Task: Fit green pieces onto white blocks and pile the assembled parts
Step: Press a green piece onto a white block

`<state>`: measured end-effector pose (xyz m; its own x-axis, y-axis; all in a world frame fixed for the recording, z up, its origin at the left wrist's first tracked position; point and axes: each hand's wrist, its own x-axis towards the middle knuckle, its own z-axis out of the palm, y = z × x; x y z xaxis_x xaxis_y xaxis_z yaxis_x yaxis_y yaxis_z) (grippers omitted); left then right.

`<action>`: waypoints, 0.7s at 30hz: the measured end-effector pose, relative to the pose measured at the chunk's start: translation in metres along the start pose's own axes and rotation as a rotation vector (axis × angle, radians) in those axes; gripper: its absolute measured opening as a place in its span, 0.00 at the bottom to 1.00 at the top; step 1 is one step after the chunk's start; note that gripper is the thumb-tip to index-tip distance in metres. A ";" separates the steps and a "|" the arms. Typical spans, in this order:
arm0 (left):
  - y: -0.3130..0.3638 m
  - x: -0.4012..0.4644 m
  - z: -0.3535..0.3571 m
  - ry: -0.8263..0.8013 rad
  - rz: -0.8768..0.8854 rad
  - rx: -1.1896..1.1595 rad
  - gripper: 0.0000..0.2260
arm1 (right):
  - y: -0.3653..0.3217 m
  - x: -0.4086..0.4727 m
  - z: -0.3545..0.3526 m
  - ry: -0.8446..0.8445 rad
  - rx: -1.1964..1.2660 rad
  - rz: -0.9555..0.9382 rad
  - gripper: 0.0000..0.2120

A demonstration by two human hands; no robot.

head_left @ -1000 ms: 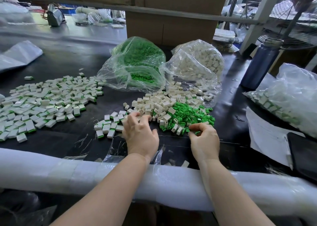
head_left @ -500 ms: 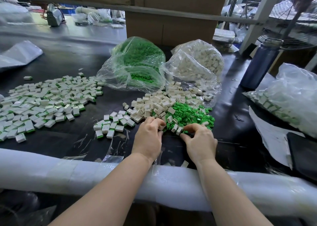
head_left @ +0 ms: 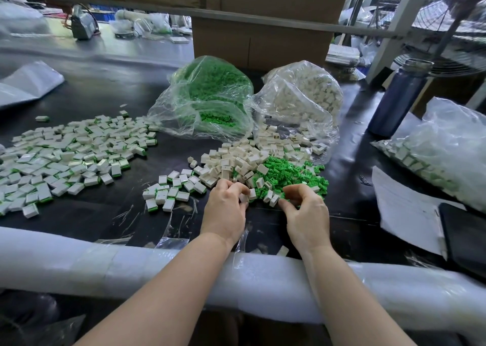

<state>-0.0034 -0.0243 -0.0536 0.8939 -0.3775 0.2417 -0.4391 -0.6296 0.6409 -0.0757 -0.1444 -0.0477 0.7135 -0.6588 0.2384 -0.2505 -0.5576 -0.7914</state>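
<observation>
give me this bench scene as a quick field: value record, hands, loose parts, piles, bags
left hand: fingers curled on a white block at the near edge of the loose parts
right hand: fingers curled at the green pieces, grip unclear
white blocks: loose heap left of the green pieces
small assembled group: just left of the left hand
large assembled pile: far left on the black table
green bag: open, behind the heaps
white bag: open, right of the green bag

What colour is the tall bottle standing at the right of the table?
Dark blue, with a silvery metal top. The bottle shows in the head view, the only one.
</observation>
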 end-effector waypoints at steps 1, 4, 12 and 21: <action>0.000 0.000 0.000 0.001 -0.001 -0.005 0.09 | 0.000 0.000 0.000 -0.002 0.018 -0.009 0.07; 0.000 -0.001 -0.001 0.013 0.009 -0.031 0.07 | 0.001 0.000 0.000 -0.005 0.059 -0.019 0.09; 0.003 -0.002 -0.006 0.042 0.046 -0.259 0.11 | 0.003 0.000 0.000 -0.021 0.194 -0.035 0.14; 0.002 -0.001 -0.009 -0.071 -0.064 -0.563 0.08 | -0.003 -0.001 -0.002 -0.072 0.361 -0.045 0.12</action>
<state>-0.0038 -0.0192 -0.0463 0.9004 -0.4074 0.1526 -0.2515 -0.2013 0.9467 -0.0769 -0.1429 -0.0451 0.7663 -0.5929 0.2475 0.0203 -0.3627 -0.9317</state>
